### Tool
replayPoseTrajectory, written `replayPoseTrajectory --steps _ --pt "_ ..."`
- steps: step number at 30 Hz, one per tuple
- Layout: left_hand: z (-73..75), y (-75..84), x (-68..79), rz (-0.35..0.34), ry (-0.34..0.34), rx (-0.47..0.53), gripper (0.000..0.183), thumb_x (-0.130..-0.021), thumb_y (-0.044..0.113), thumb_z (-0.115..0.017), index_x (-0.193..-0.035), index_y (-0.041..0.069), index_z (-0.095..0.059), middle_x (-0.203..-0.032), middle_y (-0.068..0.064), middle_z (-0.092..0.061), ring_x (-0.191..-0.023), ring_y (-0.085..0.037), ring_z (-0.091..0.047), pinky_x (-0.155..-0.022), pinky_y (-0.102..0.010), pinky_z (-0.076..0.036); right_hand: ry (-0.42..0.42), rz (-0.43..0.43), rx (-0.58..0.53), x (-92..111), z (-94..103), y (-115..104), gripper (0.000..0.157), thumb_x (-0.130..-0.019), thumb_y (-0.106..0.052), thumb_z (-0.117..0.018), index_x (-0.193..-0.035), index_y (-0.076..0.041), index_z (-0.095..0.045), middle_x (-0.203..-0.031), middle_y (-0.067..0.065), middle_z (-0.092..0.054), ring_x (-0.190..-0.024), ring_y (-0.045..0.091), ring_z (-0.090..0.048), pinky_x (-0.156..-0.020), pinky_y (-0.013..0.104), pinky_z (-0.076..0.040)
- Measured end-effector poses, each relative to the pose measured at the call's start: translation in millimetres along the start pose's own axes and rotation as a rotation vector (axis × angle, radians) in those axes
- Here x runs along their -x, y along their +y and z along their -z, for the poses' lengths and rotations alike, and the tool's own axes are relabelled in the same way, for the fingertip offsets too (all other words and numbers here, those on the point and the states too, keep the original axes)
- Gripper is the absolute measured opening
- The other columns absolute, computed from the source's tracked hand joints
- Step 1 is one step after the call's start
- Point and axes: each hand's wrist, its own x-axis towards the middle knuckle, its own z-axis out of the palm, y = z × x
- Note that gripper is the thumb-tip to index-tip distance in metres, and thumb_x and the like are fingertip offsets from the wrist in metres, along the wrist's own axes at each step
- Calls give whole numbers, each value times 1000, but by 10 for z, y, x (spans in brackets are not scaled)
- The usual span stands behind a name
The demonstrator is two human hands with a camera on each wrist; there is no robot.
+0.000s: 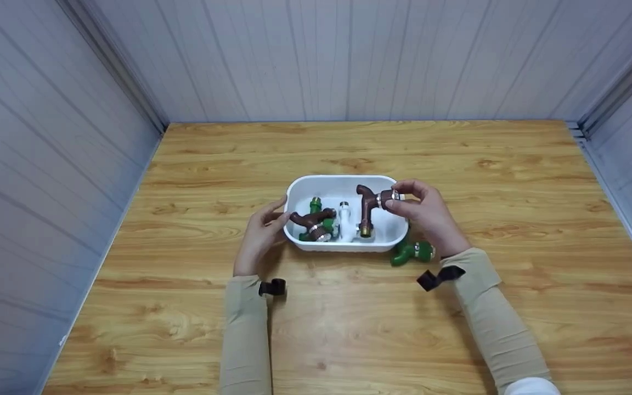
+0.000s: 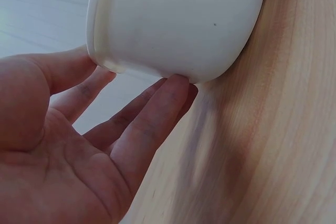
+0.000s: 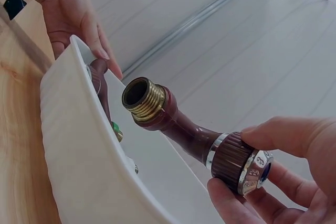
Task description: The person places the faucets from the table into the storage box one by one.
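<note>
In the head view my right hand (image 1: 423, 214) pinches the knob of a brown faucet (image 1: 367, 211) above the right side of a white basin (image 1: 343, 247). The faucet's brass threaded end (image 3: 144, 100) shows in the right wrist view. My left hand (image 1: 258, 238) touches the basin's left end; in the left wrist view its fairly straight fingers (image 2: 152, 114) rest on the outer wall, with the thumb at the rim. Inside the basin lie another brown faucet (image 1: 309, 220), a white faucet (image 1: 345, 222) and green faucet parts (image 1: 315, 205), partly covered.
A green faucet (image 1: 412, 252) lies on the wooden table (image 1: 327, 329) beside the basin's front right corner, partly hidden by it. Pale panel walls (image 1: 321, 60) stand behind the table and on both sides. Black straps (image 1: 439, 277) hang at the wrists.
</note>
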Motion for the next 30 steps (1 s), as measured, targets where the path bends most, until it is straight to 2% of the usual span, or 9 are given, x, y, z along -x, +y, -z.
replayPoseTrajectory --steps 11,22,30 --pt "3 -38 -15 -15 11 -35 42 -86 17 -58 -128 16 -49 -109 -17 -54 -100 -33 -54 -78 -39 -50 -15 -2 4 -30 -47 45 43 -70 -12 -75 -107 -3 -55 -112 13 -47 -90 23 -59 -76 29 -50" --pt "-18 -9 -15 -27 31 -35 43 -85 13 -60 -127 14 -50 -107 -20 -54 -99 -36 -54 -75 -41 -50 -20 -7 24 -61 -73 58 44 -70 -13 -75 -107 -2 -55 -111 13 -47 -89 22 -59 -76 28 -49" --pt "5 29 2 46 16 -30 42 -85 17 -60 -127 18 -50 -109 -15 -54 -102 -33 -53 -77 -38 -50 -52 -6 -6 -55 -83 62 44 -71 -11 -74 -107 -1 -53 -111 15 -47 -90 24 -59 -76 28 -49"
